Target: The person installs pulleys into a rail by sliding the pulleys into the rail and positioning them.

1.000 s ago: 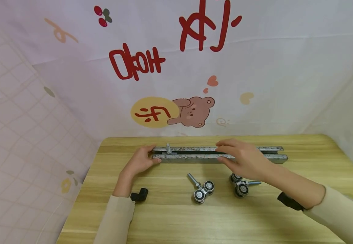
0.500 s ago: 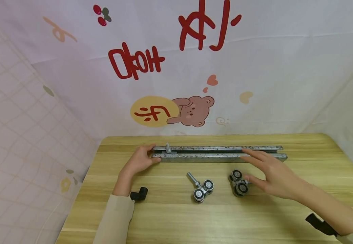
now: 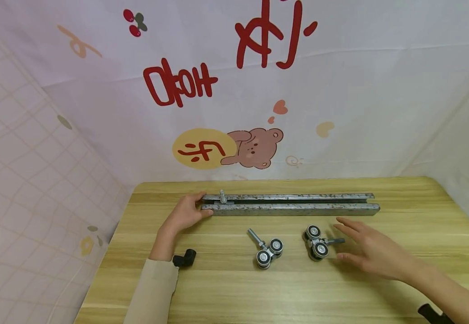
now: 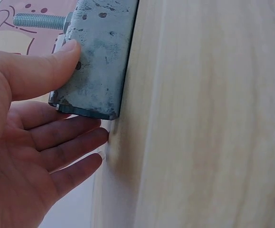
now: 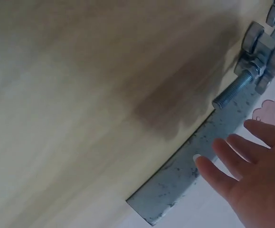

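Note:
A speckled grey metal channel rail [image 3: 291,209] lies along the back of the table, its slot facing up. My left hand [image 3: 186,212] grips its left end, thumb on the near side [image 4: 94,57] and index finger across the far side. A threaded bolt [image 3: 223,196] stands up out of the slot close to that hand; what carries it is mostly hidden inside the rail. My right hand [image 3: 374,249] hovers with fingers spread beside the right roller trolley [image 3: 317,243], whose bolt [image 5: 232,90] points toward the fingers. Nothing is in that hand.
A second roller trolley [image 3: 269,253] lies left of the first, its bolt pointing back and left. The wooden table [image 3: 226,292] meets a printed cloth [image 3: 360,99] behind the rail. A black wrist-camera piece [image 3: 185,258] sits by my left wrist.
My right hand has moved off the rail, to the right and toward me, to beside the right trolley's bolt. My left hand has stayed at the rail's left end.

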`<state>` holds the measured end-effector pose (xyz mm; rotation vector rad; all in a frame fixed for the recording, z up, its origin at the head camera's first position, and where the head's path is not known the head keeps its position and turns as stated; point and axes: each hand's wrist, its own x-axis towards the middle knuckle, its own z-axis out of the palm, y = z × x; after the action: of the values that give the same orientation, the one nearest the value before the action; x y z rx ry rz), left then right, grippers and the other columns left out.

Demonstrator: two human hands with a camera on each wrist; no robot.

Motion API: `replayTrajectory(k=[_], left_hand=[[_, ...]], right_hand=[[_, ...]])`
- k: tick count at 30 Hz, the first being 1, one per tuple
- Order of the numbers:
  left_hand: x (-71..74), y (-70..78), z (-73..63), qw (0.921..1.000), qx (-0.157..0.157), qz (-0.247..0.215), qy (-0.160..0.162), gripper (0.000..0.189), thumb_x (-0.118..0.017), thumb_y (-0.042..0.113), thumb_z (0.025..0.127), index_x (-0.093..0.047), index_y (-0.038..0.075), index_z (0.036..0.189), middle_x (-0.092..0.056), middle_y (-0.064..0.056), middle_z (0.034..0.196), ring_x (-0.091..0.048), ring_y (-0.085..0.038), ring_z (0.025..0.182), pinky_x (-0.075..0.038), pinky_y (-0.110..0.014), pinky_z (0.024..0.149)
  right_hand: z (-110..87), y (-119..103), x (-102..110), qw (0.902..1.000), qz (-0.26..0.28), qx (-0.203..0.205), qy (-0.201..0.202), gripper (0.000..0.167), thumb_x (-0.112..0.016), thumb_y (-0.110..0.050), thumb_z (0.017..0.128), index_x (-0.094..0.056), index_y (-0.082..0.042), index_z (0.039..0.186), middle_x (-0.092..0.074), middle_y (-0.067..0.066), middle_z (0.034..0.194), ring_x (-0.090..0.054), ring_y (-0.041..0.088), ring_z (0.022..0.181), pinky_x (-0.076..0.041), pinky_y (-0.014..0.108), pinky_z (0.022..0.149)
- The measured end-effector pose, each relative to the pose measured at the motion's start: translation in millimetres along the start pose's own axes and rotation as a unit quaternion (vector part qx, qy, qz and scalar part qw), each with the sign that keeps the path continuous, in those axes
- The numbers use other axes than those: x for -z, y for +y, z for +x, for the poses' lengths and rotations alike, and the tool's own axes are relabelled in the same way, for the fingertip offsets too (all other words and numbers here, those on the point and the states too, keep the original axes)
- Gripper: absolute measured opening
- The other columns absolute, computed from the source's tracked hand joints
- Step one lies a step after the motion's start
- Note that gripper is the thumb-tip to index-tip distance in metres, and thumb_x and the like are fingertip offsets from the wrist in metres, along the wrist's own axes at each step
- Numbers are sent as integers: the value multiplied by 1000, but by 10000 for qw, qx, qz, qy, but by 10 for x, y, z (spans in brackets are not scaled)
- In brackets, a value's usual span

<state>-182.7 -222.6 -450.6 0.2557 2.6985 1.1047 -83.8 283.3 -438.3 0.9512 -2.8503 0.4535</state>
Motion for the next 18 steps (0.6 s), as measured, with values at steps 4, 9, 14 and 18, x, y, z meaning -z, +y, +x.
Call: replayTrajectory(k=[4,9,14,18], left_hand=[[4,7,-4,10000,-36,-12,15,76,-79,23,96,-43,-5,156,-53,-26,151,-52,-40,139,-49,-52,103],[2,-4,-3,10000,-46,-4,16,76,-79,24,96,-43,-5,157,-54,-26,151,-53,-40,138,-50,-50,98],[4,-11,-4,10000,22,14,28,76,-79,25,96,-43,-4,157,-54,-25,151,-51,-40,140,-46,-56,109],[2,-7,-4,10000,6,5,20,76,-79,24,96,-43,-4,157,-54,-25,151,-51,-40,140,-47,-55,108]], right_hand=[[-33,39,-66,9998,-38,-1,-172,71,-86,-44,86,-67,2,137,-63,22,139,-64,44,121,-53,62,93],[-25,64,-124,9998,-84,99,-134,61,-88,-43,84,-73,2,123,-70,18,124,-68,40,111,-56,58,89],[25,123,-182,9993,-116,359,86,39,-92,-29,80,-77,-7,108,-71,2,106,-70,23,96,-60,44,78],[65,184,-214,9988,196,455,39,26,-91,-16,80,-77,-11,101,-66,-10,95,-63,7,82,-56,33,65]])
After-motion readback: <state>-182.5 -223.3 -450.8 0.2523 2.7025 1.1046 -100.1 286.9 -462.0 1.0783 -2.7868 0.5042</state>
